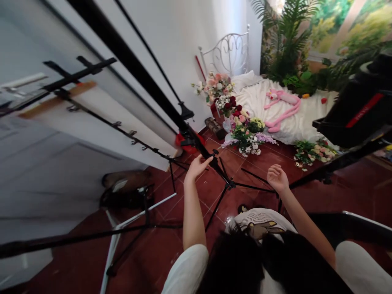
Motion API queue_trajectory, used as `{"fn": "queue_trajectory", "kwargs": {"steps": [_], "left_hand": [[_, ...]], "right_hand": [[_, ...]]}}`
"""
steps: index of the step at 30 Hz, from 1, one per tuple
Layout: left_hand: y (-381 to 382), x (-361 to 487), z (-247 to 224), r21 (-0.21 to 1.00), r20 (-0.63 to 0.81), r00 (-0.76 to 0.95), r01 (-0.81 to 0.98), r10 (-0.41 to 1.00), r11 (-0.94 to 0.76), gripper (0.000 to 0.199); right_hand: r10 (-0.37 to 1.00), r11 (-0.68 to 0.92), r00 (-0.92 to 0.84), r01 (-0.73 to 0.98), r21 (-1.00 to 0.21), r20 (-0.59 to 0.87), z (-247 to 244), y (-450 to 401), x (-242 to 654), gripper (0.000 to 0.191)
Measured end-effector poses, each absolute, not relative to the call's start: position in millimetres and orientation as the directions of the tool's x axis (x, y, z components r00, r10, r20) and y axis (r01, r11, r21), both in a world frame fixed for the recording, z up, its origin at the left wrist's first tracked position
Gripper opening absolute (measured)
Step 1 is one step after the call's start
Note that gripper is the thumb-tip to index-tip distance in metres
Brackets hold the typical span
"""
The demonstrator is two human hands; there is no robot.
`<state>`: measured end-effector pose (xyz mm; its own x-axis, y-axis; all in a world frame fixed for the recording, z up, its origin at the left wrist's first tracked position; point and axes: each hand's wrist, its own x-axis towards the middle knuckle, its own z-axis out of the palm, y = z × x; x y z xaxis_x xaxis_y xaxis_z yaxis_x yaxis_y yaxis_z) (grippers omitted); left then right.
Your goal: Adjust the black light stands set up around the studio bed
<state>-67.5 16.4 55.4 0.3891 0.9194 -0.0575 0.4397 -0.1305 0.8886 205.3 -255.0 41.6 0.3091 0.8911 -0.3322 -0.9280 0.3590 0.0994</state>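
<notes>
A black light stand (167, 104) slants down from the upper left to its spread tripod legs (230, 184) on the floor. My left hand (196, 168) is closed at the lower part of its pole, with the thumb across the pole just beside a small black knob (215, 152). Its other fingers are partly hidden behind the pole. To the right of the tripod hub, my right hand (277, 178) hangs in the air with its fingers loosely curled in, and nothing shows in them. The stand's top is out of view.
At right, a black studio light (355, 106) on another stand looms close. Artificial flowers (241, 122) lie before a white-draped bed (254, 98) with a pink plush toy (284, 102). A clip-bearing black bar (113, 122) and white tube frame (147, 211) occupy the left.
</notes>
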Motion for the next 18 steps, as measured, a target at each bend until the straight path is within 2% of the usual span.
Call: {"fn": "queue_trajectory", "kwargs": {"steps": [2,4,7,10,12,18], "left_hand": [[8.5,-57.6,63.5,0.971,0.090,0.362,0.175,0.928,-0.163,0.042],[2.1,-39.1,61.9,0.983,0.178,0.233,0.000,0.956,-0.183,0.043],[-1.2,-9.0,49.7,0.979,0.144,0.010,-0.147,0.989,-0.141,0.050],[1.1,9.0,40.0,0.964,0.087,-0.087,-0.243,0.992,-0.106,0.064],[3.7,13.2,37.0,0.953,0.082,-0.095,-0.284,0.992,-0.106,0.073],[10.7,14.8,24.2,0.947,0.170,-0.121,-0.254,0.978,-0.196,0.081]], "right_hand": [[0.905,0.308,0.255,-0.945,0.110,-0.341,42.4,-239.7,198.8,0.029],[0.919,0.244,0.200,-0.965,0.093,-0.340,43.4,-222.6,191.9,0.029],[0.942,0.103,0.104,-0.994,-0.020,-0.320,44.4,-192.1,180.5,0.028],[0.941,-0.060,-0.010,-0.989,-0.137,-0.339,45.1,-155.3,168.8,0.028],[0.915,-0.156,-0.078,-0.973,-0.169,-0.397,46.7,-128.1,160.6,0.027],[0.809,-0.416,-0.199,-0.858,-0.300,-0.554,62.1,-49.5,129.5,0.027]]}}
